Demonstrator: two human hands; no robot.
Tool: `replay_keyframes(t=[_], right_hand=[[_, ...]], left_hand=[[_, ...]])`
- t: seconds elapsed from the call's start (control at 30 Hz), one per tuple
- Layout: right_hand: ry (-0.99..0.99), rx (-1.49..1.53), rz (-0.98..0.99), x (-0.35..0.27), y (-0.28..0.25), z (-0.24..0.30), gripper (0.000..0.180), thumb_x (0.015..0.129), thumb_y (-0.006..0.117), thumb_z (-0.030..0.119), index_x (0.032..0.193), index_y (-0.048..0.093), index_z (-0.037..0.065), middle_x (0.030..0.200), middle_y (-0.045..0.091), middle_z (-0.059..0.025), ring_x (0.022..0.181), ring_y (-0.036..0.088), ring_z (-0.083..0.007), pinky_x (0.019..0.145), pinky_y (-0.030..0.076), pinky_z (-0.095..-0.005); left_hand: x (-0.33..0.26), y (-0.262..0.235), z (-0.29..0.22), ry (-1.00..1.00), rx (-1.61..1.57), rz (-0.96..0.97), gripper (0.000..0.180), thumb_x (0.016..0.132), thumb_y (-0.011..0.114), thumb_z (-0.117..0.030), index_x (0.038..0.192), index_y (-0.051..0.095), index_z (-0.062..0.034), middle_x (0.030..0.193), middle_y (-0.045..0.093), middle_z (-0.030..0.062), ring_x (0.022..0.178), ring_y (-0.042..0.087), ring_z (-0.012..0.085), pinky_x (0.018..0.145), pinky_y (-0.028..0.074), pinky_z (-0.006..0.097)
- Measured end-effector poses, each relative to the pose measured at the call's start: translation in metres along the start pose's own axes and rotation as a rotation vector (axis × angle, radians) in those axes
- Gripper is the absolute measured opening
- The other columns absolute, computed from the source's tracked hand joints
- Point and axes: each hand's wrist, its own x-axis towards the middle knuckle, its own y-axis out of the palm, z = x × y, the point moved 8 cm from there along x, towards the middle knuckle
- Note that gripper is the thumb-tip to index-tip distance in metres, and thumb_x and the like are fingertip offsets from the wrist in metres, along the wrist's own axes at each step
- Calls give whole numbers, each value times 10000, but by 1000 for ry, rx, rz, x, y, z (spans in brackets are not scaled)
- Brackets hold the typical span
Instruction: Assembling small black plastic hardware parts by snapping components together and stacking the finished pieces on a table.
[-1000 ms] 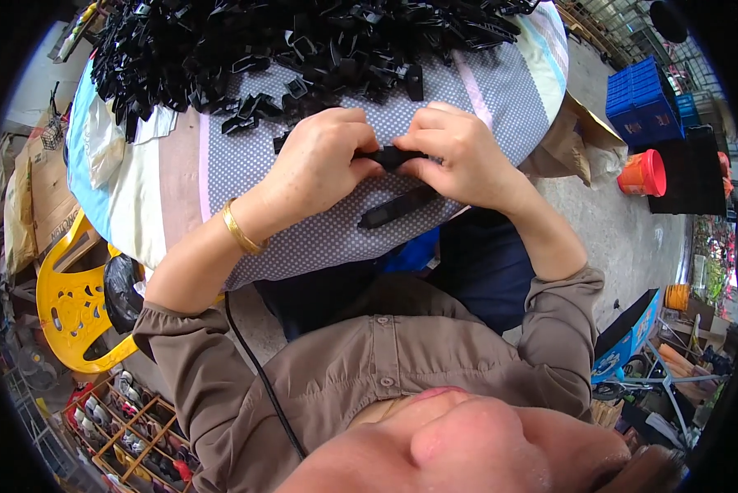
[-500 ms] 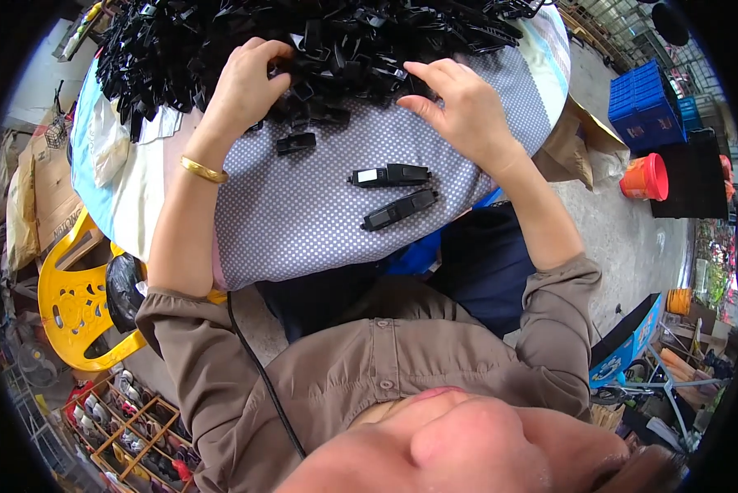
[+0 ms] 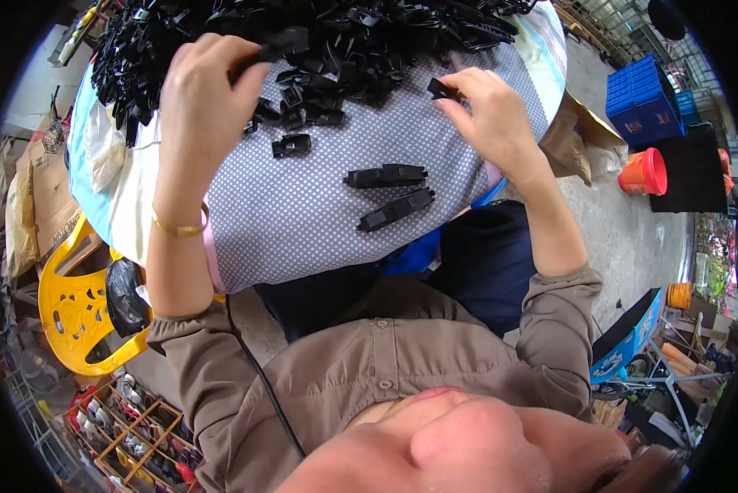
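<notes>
My left hand (image 3: 209,107) is raised at the near left side of a big heap of black plastic parts (image 3: 348,62). Its thumb and fingers close on a black plastic part (image 3: 285,43), smeared by motion. To the right of the heap, my right hand (image 3: 494,119) pinches a small black plastic piece (image 3: 439,88) between thumb and fingers. One short black part (image 3: 291,145) lies apart on the patterned cloth (image 3: 278,222). Nearer to me, two long black plastic pieces (image 3: 385,176) rest side by side, slightly slanted.
The cloth covers a round table. A clear plastic bag (image 3: 106,148) lies at its left edge. Left of the table stands a yellow plastic chair (image 3: 73,304). On the right are a red bucket (image 3: 644,172), blue crates (image 3: 641,103) and a brown paper bag (image 3: 570,135).
Both hands have drawn back from the heap, the left toward the left and the right toward the right. Each now holds a black plastic part.
</notes>
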Motion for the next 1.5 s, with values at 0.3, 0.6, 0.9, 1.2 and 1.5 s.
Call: replay_keyframes(t=[0.3,0.6,0.9,1.2,1.5], right_hand=[[-117,480,306,-9,7,56,257,752,683,74,998,667,0,925,651,-122,849,631,-282,741,505,-363],[-93,615,442,-10,-2,57,250,768,715,111,984,671,-7,934,644,-129,878,606,-299,766,491,-353],[-131,243,226,-9,-11,60,249,742,742,134,956,697,15,843,635,-100,793,610,-277,696,485,-351],[-210,310,210,-8,-4,69,242,691,743,76,917,695,6,806,611,-101,770,597,-280,676,479,-364],[-50,463,8,27,-5,8,216,780,754,115,970,704,25,926,674,-80,788,627,-182,653,499,-287]], left_hand=[[-39,68,-83,128,-447,443,294,810,633,-84,1099,623,-29,876,645,145,848,610,315,797,501,404],[-41,73,-71,78,-437,460,292,836,630,-51,1128,632,-51,978,569,145,904,596,305,798,513,378],[-41,71,-73,14,-470,470,201,746,750,-130,913,701,-31,879,614,93,868,591,271,798,496,368],[-41,73,-81,52,-575,417,187,697,779,-142,792,690,-8,762,613,82,797,598,255,709,500,363],[-45,78,-95,100,-762,593,209,710,784,-181,790,672,-24,802,614,87,797,607,262,705,503,359]])
